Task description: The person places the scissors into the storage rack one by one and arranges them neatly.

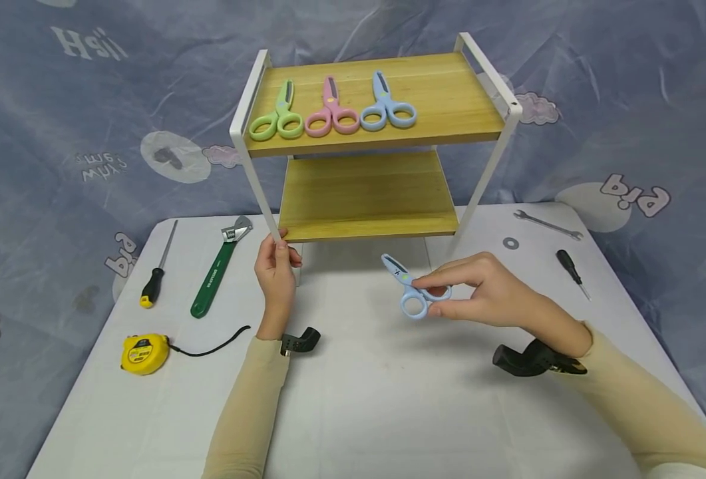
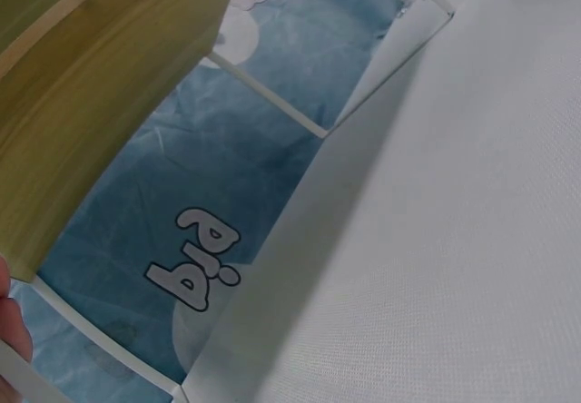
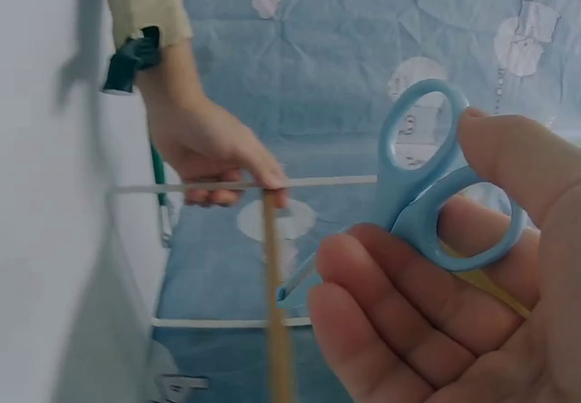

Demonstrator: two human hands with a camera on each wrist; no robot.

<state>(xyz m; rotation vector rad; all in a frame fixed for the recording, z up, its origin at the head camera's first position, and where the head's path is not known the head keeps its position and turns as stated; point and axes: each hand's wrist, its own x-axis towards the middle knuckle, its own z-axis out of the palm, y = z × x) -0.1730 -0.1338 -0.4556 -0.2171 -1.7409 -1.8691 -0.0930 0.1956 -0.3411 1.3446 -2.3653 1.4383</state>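
A two-tier rack has wooden boards, the upper board [image 1: 454, 100] and lower board [image 1: 367, 196], on a white metal frame. My left hand [image 1: 277, 279] grips its front left leg [image 1: 259, 189] beside the lower board; only a bit of that hand shows at the left wrist view's edge. My right hand [image 1: 490, 293] pinches light-blue scissors [image 1: 411, 291] by the handle loops, above the table in front of the rack, blades pointing up and left. On the upper board lie green scissors [image 1: 281, 118], pink scissors [image 1: 331, 112] and other blue scissors [image 1: 384, 104], in a row.
Left on the white table [image 1: 353, 399] lie a long screwdriver [image 1: 154, 286], a green-handled adjustable wrench [image 1: 213, 279] and a yellow tape measure [image 1: 144, 354] with a black strap. At right are an open-end wrench [image 1: 547, 224], a washer [image 1: 511, 238] and a small screwdriver [image 1: 570, 267]. Patterned cloth hangs behind.
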